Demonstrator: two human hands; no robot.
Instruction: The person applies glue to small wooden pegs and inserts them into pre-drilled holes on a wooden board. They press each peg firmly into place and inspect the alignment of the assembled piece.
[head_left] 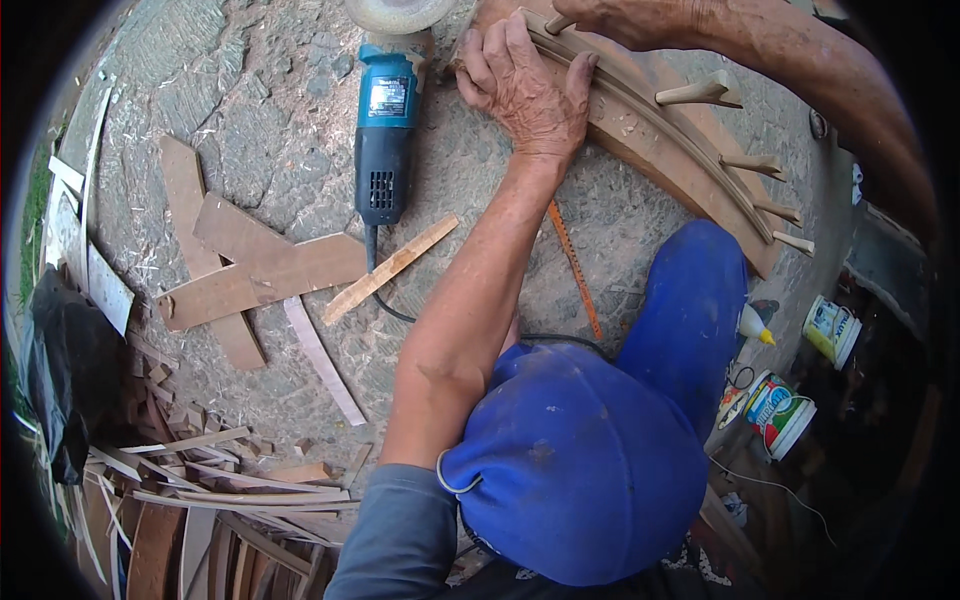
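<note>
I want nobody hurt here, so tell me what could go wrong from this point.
The grinder lies close beside the left hand; if switched on or knocked, its disc might nick it. Its cord passes under a wooden strip, so moving that could tug the tool. The pegs jut from the curved wooden piece, so the right hand might knock one.

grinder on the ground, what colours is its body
The grinder is teal toward the disc and dark grey toward the cord, best seen in the head view.
</note>
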